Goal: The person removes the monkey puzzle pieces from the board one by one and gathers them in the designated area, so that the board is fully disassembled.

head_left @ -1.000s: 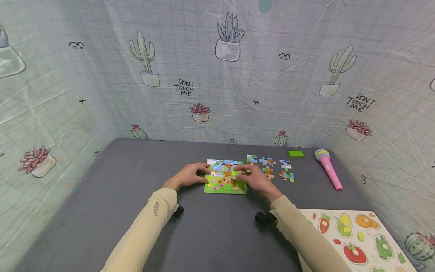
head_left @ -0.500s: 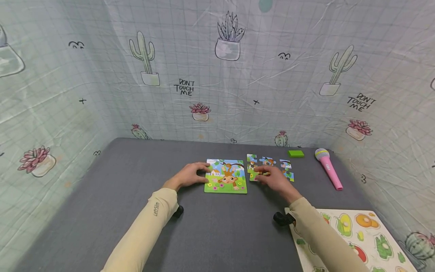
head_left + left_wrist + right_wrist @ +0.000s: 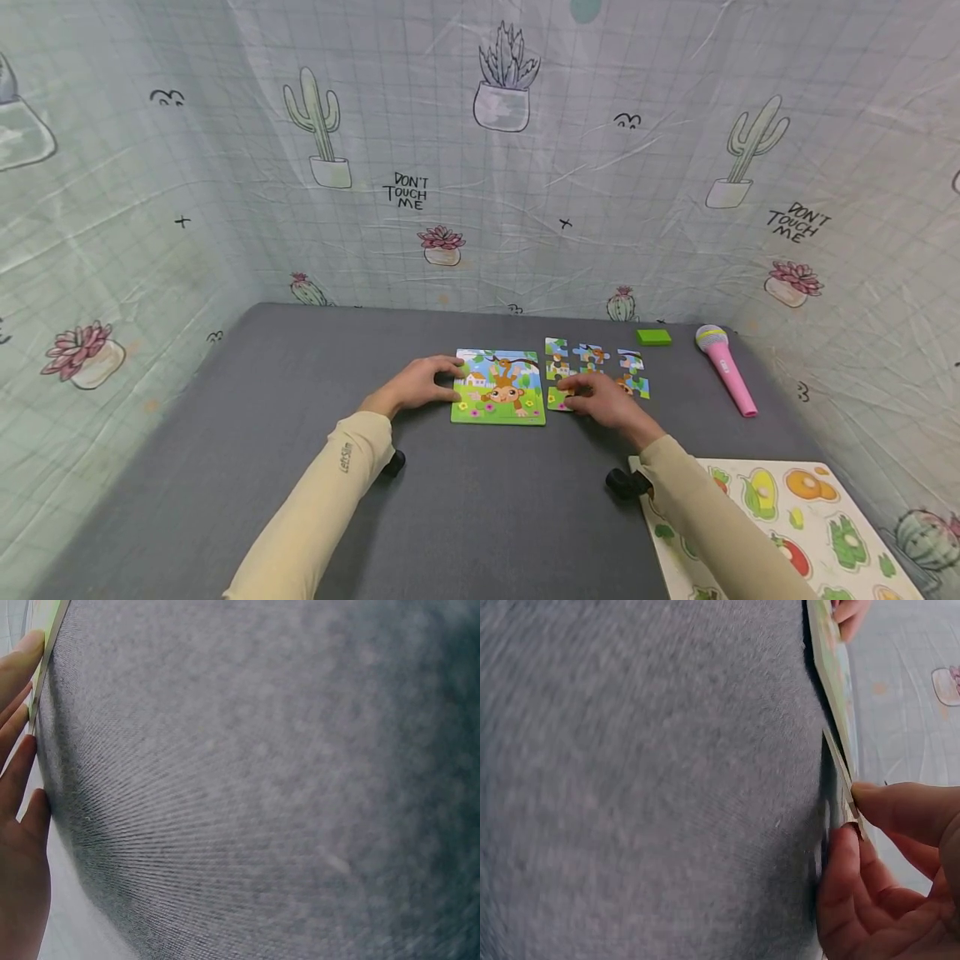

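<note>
Two prints (image 3: 406, 191) read "DON'T TOUCH ME"; right hand (image 3: 606, 402) pinches a puzzle piece (image 3: 555, 401), left hand (image 3: 417, 385) touches the jigsaw (image 3: 498, 390), fingers spread.

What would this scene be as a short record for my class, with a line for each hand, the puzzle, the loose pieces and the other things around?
puzzle: monkey picture, flat on the grey table
left hand: touches the puzzle's left edge
right hand: pinches a piece beside the puzzle's right edge
loose pieces: right of the puzzle, some partly hidden
block: green, behind the loose pieces
microphone: pink handle, lying far right
board: food pictures, partly covered by the right sleeve
</note>
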Available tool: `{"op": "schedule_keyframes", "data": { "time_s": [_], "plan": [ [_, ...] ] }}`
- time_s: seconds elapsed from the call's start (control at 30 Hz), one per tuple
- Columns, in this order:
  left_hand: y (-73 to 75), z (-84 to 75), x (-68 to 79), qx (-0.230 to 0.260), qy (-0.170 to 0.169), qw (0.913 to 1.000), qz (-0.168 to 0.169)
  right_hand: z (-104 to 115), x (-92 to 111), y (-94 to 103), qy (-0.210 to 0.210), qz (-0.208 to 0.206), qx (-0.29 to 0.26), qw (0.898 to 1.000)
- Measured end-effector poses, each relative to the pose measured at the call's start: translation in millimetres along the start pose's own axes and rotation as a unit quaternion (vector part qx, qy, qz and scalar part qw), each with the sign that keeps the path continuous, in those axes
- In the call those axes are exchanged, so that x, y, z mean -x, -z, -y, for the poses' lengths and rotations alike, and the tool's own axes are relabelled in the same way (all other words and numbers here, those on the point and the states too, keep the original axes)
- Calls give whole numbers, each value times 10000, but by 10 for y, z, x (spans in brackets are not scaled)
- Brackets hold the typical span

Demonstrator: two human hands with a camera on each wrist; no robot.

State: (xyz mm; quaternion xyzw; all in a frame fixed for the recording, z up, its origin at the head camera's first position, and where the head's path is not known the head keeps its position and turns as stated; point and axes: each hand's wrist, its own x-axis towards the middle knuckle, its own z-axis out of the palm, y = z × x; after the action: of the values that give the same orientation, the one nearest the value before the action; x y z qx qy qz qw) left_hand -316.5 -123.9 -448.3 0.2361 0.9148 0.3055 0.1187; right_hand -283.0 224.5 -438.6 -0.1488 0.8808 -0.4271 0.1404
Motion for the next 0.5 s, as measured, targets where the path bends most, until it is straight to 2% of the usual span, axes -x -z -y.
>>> {"op": "schedule_keyframes", "data": {
  "time_s": [0.23,0.5],
  "plan": [
    [17,-14,10,-2,51,10000,44,-15,-3,-5,270,-84,420,9987],
    [16,-25,13,16,24,10000,39,-8,12,-6,329,-120,655,9972]
  ]
}}
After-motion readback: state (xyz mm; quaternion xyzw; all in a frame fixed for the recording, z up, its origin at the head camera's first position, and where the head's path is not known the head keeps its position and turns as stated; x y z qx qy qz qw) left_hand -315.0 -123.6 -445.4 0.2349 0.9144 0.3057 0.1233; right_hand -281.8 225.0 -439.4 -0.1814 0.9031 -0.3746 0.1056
